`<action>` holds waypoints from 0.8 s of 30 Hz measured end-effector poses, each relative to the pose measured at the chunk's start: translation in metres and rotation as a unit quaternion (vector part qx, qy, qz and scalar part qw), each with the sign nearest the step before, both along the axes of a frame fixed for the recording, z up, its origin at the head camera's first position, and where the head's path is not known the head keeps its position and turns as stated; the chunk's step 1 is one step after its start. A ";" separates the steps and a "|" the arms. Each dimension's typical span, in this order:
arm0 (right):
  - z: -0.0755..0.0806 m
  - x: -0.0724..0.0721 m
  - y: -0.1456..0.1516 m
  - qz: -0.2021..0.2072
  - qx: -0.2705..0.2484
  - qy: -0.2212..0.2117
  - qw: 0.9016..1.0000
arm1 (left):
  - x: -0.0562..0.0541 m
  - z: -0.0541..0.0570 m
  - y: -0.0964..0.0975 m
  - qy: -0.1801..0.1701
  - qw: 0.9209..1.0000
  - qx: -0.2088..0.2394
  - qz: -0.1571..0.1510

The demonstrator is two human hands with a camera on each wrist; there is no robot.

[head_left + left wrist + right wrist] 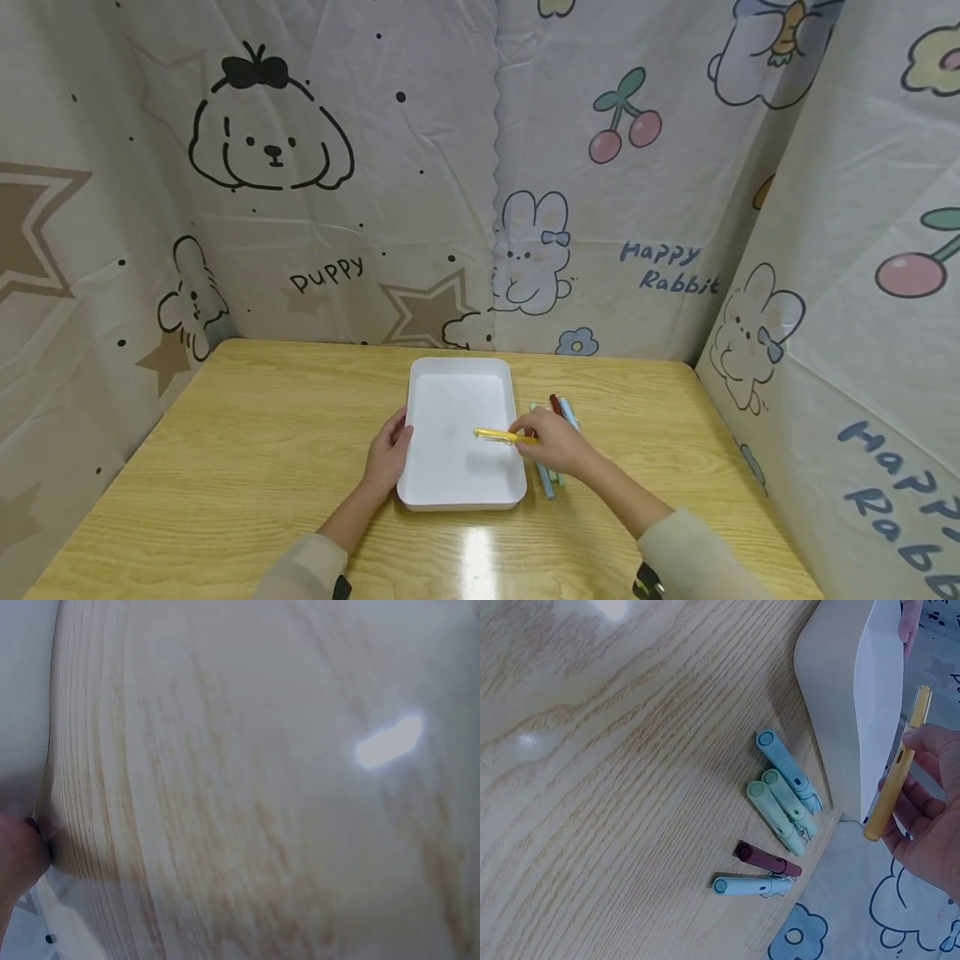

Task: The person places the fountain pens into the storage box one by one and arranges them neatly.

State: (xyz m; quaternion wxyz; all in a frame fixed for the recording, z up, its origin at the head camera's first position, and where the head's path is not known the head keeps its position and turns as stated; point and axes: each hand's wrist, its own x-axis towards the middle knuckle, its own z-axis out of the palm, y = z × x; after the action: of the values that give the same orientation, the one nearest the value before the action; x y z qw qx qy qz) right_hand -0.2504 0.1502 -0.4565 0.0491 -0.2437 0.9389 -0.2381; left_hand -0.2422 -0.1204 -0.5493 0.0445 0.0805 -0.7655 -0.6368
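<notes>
A yellow pen [495, 435] with a metal clip lies nearly level over the white tray [461, 497]. My right hand [551, 437] pinches it between thumb and fingers, as the right wrist view also shows. At the tray's left side, my left hand [387, 454] grips the wall, thumb close to the rim; part of its fingers is hidden. Several capped pens lie just right of the tray, partly under my right hand in the head view: a blue pen [786, 766], green pens [774, 814], a dark red pen [767, 859] and a light blue pen [750, 886].
The wooden table [285, 425] carries the tray near its middle. Printed cloth [420, 208] hangs behind the table and along both sides. A bright light reflection [477, 558] shows on the tabletop in front of the tray.
</notes>
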 end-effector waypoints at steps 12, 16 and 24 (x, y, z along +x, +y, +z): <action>-0.005 0.006 -0.011 0.014 0.007 -0.014 1.000 | 0.001 0.001 0.000 0.001 1.000 0.003 -0.002; -0.006 0.008 -0.014 0.020 0.007 -0.018 1.000 | 0.000 0.000 0.000 0.002 1.000 0.008 0.001; -0.007 0.011 -0.020 0.053 0.025 0.005 0.998 | -0.001 -0.002 0.000 0.005 1.000 0.007 0.001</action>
State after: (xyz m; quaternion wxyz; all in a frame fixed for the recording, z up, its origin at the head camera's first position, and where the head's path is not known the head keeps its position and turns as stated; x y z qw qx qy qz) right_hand -0.2391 0.1300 -0.4631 0.0636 -0.2930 0.9305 -0.2106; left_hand -0.2437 -0.1206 -0.5509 0.0484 0.0786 -0.7606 -0.6426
